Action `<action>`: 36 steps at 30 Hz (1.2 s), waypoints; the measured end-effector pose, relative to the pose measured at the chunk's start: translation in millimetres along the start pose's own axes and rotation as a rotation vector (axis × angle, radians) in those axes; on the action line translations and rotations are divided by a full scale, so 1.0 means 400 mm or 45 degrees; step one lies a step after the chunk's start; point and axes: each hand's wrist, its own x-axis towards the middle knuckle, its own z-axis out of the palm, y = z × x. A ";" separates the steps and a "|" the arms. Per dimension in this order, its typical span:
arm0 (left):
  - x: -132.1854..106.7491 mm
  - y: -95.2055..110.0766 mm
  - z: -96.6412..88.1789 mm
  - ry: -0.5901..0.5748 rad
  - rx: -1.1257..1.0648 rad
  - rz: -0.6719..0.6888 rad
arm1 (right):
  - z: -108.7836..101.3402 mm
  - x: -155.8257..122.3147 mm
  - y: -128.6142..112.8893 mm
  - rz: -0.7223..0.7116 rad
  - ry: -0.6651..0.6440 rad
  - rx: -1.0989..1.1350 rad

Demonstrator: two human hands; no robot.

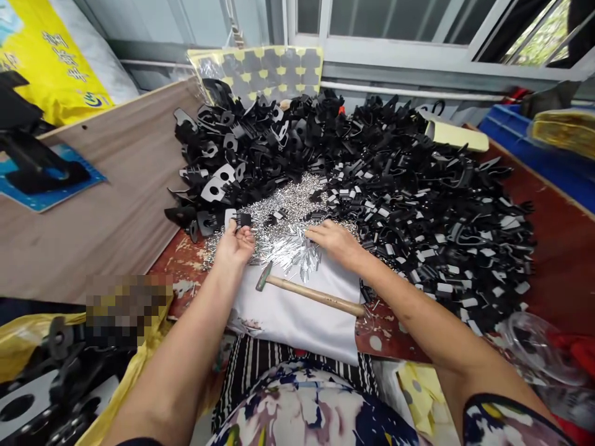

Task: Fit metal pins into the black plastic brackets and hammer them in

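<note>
My left hand [235, 244] is closed, pinching a small black plastic hinge piece [244, 219] with a pale face on its left end. My right hand [337, 241] lies over the right side of a pile of shiny metal pins [288, 244], its fingertips pressed together. Whatever sits between those fingertips is too small to make out. Small silvery beads or springs [297, 195] spread behind the pins. Below both hands a hammer [316, 295] with a wooden handle rests on a white cloth [297, 328], its head to the left.
Heaps of black plastic parts [372, 142] cover the back and right of the red table [390, 334]. A wooden board [116, 167] stands along the left. Lower left is a yellow bag [106, 396] of black parts. Blue crates [511, 136] sit at the right.
</note>
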 end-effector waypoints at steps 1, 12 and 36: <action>-0.024 0.007 -0.008 0.030 -0.032 0.001 | 0.009 0.020 0.000 -0.125 -0.091 -0.116; -0.448 -0.143 -0.103 -0.290 0.346 -0.645 | -0.008 -0.021 0.052 -0.093 -0.222 -0.422; -0.514 -0.140 -0.007 -0.348 0.218 -0.476 | -0.004 -0.234 -0.151 0.323 -0.055 -0.214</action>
